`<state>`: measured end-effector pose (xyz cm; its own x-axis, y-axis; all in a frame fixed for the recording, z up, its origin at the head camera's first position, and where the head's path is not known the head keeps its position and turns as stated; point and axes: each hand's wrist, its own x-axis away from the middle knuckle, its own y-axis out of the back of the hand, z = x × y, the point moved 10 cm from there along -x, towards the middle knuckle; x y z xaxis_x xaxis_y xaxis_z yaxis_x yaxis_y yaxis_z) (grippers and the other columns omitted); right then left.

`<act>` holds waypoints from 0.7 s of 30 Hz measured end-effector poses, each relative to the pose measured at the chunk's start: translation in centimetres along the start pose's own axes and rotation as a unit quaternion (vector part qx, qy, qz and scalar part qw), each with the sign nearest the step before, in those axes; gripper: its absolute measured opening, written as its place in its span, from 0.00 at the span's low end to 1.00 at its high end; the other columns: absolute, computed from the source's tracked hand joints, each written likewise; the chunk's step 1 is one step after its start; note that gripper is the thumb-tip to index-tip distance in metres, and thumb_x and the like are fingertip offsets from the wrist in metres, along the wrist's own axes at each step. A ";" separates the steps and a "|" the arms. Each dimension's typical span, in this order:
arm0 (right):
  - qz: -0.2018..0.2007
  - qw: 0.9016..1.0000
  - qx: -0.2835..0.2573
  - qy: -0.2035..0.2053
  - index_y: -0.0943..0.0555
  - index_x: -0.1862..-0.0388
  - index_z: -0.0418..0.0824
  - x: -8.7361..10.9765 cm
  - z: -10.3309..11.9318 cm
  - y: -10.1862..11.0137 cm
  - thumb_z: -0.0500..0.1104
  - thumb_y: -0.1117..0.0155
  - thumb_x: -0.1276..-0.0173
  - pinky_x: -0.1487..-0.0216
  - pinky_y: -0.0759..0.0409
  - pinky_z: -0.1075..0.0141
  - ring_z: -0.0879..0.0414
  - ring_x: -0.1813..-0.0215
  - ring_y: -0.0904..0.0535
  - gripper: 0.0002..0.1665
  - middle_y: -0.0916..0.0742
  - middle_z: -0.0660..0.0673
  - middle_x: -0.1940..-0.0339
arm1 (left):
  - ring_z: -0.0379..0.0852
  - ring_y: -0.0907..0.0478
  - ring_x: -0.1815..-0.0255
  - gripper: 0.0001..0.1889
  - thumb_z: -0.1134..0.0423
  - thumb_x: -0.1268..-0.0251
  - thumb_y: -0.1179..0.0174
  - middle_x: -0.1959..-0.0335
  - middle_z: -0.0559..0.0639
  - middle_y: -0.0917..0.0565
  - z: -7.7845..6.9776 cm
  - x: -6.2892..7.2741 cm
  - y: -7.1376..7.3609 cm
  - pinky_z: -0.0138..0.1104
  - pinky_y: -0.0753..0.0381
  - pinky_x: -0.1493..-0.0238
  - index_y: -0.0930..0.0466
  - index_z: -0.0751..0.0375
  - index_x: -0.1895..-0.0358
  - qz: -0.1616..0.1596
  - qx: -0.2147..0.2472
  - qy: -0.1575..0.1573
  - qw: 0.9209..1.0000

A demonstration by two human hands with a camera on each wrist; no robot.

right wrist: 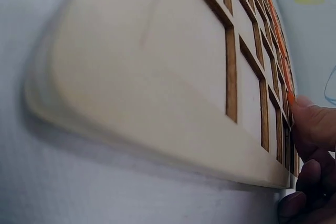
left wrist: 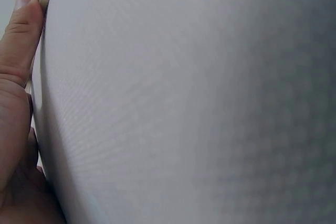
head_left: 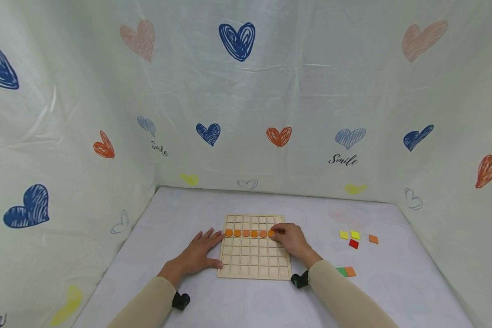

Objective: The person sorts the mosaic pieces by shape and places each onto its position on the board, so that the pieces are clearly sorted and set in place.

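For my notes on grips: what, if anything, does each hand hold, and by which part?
The right hand pinches an orange disc by its right edge; the left hand holds nothing, touching the board.

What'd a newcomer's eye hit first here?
Probably the row of orange discs across the pale gridded board, with the right hand at the row's right end and the left hand at the board's left edge. Then the loose colored tiles right of the board, and the heart-print backdrop behind the table.
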<state>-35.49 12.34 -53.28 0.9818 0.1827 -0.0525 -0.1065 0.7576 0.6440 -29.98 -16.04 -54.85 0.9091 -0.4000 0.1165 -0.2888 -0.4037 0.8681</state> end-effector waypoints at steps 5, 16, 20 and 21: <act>-0.003 1.000 -0.008 -0.002 0.09 0.53 0.41 0.0 -0.3 -0.1 0.37 0.25 0.32 0.42 0.14 0.49 0.50 0.48 0.13 0.10 0.08 0.45 0.53 | 0.58 0.50 0.12 0.53 0.39 0.46 0.23 0.16 0.51 0.36 -0.1 0.1 0.0 0.56 0.57 0.12 0.36 0.53 0.17 -0.001 0.001 -0.002 1.000; -0.006 1.000 -0.005 -0.010 0.09 0.51 0.40 0.0 -0.5 -0.3 0.36 0.25 0.32 0.39 0.15 0.48 0.45 0.43 0.14 0.11 0.09 0.42 0.49 | 0.56 0.51 0.12 0.53 0.39 0.46 0.23 0.16 0.49 0.36 0.0 -0.1 -0.1 0.55 0.59 0.11 0.36 0.51 0.17 -0.002 -0.003 0.008 1.000; -0.007 1.000 0.002 -0.014 0.09 0.51 0.39 0.0 -0.5 -0.2 0.36 0.24 0.32 0.37 0.16 0.47 0.45 0.43 0.14 0.12 0.09 0.42 0.49 | 0.56 0.51 0.11 0.53 0.39 0.46 0.23 0.16 0.49 0.36 0.1 -0.1 -0.1 0.54 0.59 0.11 0.36 0.51 0.17 -0.004 -0.004 0.013 1.000; -0.007 1.000 0.004 -0.016 0.09 0.51 0.40 0.0 -0.5 -0.2 0.36 0.25 0.32 0.37 0.16 0.47 0.45 0.43 0.14 0.11 0.09 0.42 0.49 | 0.55 0.51 0.11 0.53 0.39 0.46 0.23 0.16 0.48 0.36 0.1 -0.1 -0.1 0.54 0.59 0.11 0.36 0.50 0.17 -0.004 -0.005 0.014 1.000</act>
<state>-35.55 12.53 -53.78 0.9876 0.1528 -0.0374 -0.0922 0.7549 0.6493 -30.09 -16.04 -55.01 0.9197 -0.3729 0.1232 -0.2788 -0.3992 0.8734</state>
